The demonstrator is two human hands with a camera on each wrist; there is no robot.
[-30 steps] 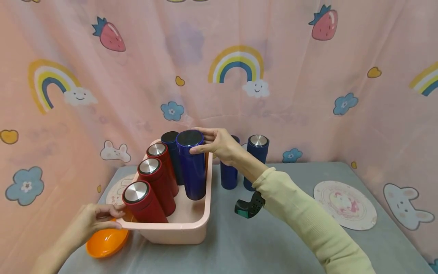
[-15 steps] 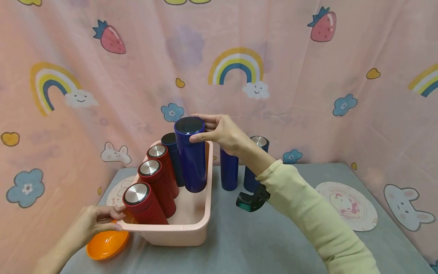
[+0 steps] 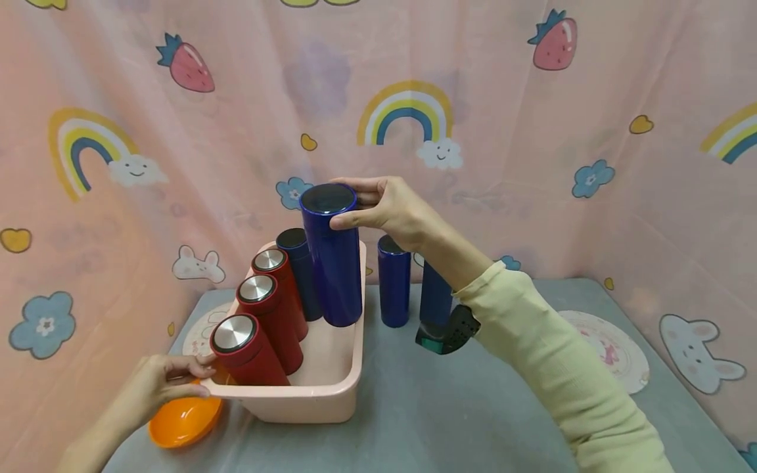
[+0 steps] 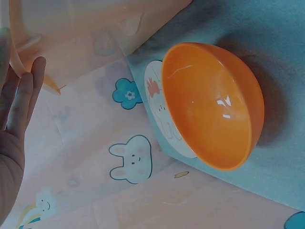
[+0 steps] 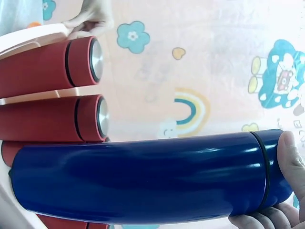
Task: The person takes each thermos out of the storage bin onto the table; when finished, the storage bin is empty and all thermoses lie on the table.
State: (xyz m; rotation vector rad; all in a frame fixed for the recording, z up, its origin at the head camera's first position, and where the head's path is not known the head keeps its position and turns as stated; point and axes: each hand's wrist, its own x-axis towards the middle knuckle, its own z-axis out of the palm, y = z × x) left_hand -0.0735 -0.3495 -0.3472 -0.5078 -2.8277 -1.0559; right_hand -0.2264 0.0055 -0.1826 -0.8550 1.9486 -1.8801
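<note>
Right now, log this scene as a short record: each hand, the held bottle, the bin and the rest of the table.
Left hand: holds the pink bin by its near left corner
Right hand: grips the glossy blue bottle near its top
Held bottle: roughly upright, top higher than the others
Bin contents: three red bottles and a dark blue bottle visible; more may be hidden
Right of bin: two blue bottles, one partly behind the forearm
Left of bin: orange bowl
</note>
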